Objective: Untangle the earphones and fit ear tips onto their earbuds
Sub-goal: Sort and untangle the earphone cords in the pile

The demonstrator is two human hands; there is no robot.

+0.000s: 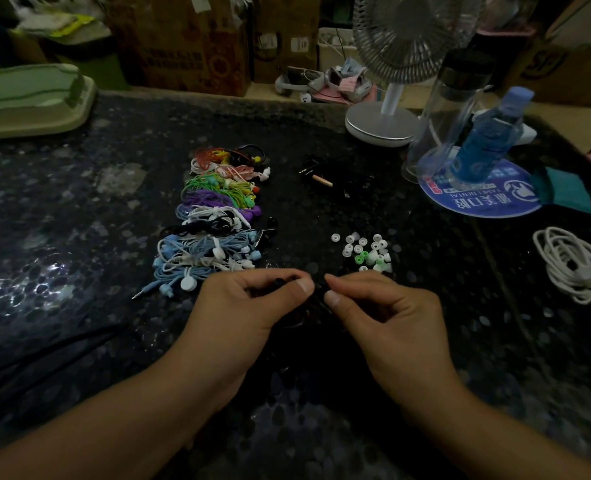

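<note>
Pinching a black earphone (316, 296) between the fingers of left hand (249, 306) and right hand (384, 313), just beside loose ear tips (365, 251) on the table (79, 237).

Two bare forearms enter from the lower edge. Left hand (249, 299) and right hand (384, 306): no sleeves, rings or watch visible, though dim lighting may hide small details. Fingernails short, unpainted.

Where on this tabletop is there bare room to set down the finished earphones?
Free: the dark tabletop left of the coloured earphone pile, up to the green tray; also the strip between the ear tips and the white cable coil. Crowded: the far right around the fan, bottles and round mat.
</note>
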